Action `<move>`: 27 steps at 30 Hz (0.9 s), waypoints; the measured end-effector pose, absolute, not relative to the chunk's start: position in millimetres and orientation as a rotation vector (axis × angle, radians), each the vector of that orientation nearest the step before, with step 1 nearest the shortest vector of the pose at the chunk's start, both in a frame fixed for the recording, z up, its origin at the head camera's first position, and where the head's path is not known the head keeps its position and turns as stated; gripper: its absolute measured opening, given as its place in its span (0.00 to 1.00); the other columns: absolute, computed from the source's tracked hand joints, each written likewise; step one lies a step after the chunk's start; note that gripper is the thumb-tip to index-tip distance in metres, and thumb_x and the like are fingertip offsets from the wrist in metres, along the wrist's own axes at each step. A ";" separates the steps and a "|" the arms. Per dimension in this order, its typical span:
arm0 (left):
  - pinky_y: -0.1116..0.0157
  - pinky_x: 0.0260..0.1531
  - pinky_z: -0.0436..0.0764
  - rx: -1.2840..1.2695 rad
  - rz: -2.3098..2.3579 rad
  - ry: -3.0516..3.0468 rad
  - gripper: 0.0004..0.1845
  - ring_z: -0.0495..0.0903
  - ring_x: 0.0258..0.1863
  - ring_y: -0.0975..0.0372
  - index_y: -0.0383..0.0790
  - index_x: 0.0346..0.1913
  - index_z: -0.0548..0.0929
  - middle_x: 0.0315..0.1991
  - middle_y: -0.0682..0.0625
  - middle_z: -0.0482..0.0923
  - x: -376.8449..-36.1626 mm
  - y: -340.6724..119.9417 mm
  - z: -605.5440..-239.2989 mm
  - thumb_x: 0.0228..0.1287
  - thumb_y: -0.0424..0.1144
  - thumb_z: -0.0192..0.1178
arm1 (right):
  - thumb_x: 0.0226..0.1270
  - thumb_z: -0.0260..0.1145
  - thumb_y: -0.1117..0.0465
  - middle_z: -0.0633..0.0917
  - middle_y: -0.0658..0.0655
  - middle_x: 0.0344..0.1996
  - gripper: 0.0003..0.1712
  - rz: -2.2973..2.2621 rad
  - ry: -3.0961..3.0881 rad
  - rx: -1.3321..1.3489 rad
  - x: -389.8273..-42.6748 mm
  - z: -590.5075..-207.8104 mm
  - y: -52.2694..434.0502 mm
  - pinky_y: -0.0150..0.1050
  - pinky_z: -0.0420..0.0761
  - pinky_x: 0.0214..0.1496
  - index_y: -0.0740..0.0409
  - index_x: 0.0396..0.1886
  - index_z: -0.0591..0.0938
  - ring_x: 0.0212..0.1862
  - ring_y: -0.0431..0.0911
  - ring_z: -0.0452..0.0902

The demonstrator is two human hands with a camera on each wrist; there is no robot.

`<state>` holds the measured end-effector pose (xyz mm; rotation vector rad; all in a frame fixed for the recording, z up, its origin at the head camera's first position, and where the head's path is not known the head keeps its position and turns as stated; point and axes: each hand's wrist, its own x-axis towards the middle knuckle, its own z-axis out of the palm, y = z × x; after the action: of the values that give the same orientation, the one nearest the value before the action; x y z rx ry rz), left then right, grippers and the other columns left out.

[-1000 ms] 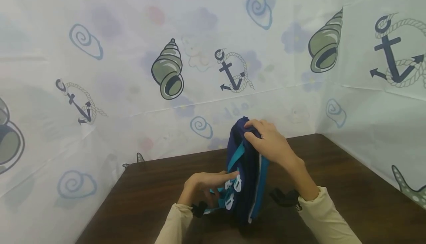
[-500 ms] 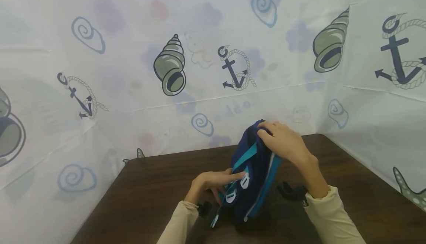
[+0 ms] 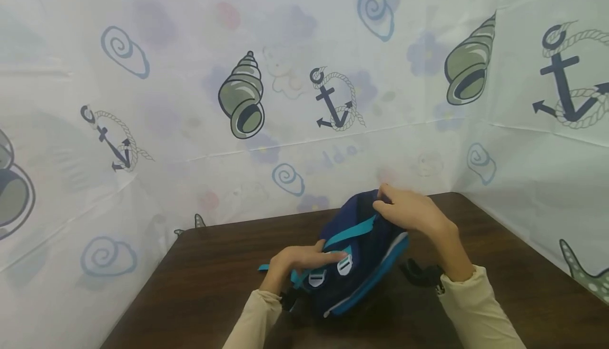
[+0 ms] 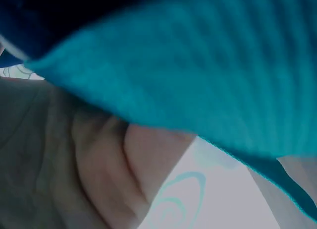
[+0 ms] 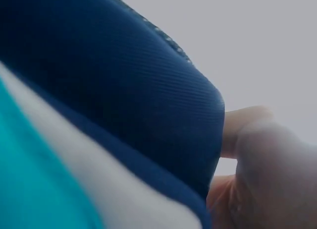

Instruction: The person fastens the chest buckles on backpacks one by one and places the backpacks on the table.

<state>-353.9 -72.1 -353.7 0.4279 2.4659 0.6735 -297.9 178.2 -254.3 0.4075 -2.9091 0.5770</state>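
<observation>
A navy backpack (image 3: 366, 264) with teal trim lies tilted on the dark wooden table (image 3: 200, 285), its top end raised. My right hand (image 3: 409, 214) grips that top edge, fingers curled over the navy fabric (image 5: 124, 90); a thumb and palm (image 5: 267, 154) show beside it. My left hand (image 3: 304, 259) lies on the backpack's front and holds a teal strap (image 3: 349, 231) next to two white buckles (image 3: 344, 267). In the left wrist view the teal strap (image 4: 198, 65) crosses close over my palm (image 4: 99, 164). Most of the backpack's underside is hidden.
A black strap with a buckle (image 3: 421, 274) trails on the table under my right wrist, and another black clip (image 3: 287, 300) lies by my left sleeve. A curtain printed with shells and anchors (image 3: 242, 100) walls the table at the back and on both sides.
The backpack has gone from standing upright on edge to leaning over, its top lower and further right. My right hand followed it down; my left hand stayed on the straps.
</observation>
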 end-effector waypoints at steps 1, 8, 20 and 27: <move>0.47 0.44 0.73 0.425 0.669 2.465 0.60 0.68 0.57 0.46 0.47 0.70 0.36 0.71 0.45 0.40 -353.0 -72.6 -353.2 0.41 0.79 0.43 | 0.65 0.45 0.44 0.80 0.58 0.46 0.25 0.582 -2.927 0.417 -298.4 -255.5 178.6 0.47 0.77 0.38 0.54 0.54 0.68 0.39 0.47 0.77; 0.45 0.46 0.71 0.406 0.639 2.503 0.59 0.66 0.59 0.45 0.48 0.71 0.39 0.71 0.45 0.43 -352.3 -77.3 -351.3 0.40 0.78 0.47 | 0.64 0.49 0.50 0.68 0.62 0.61 0.36 0.545 -3.057 0.459 -300.5 -263.7 177.5 0.53 0.72 0.50 0.62 0.67 0.53 0.54 0.53 0.72; 0.47 0.53 0.68 0.388 0.457 2.763 0.51 0.63 0.63 0.50 0.46 0.69 0.53 0.66 0.45 0.60 -346.5 -88.4 -349.4 0.45 0.70 0.55 | 0.58 0.61 0.58 0.60 0.67 0.65 0.43 0.526 -3.355 0.383 -333.1 -311.3 171.9 0.57 0.65 0.58 0.65 0.68 0.50 0.63 0.61 0.60; 0.45 0.53 0.67 0.388 0.378 2.863 0.45 0.66 0.60 0.48 0.46 0.65 0.61 0.62 0.44 0.66 -345.0 -86.1 -348.9 0.45 0.62 0.62 | 0.54 0.62 0.64 0.76 0.65 0.46 0.25 0.463 -3.392 0.246 -345.7 -337.1 170.1 0.44 0.77 0.23 0.68 0.52 0.70 0.24 0.52 0.76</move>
<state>-345.0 -86.1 -348.9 0.3875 2.8629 0.3783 -345.7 170.1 -337.1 0.2462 -3.3918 0.4633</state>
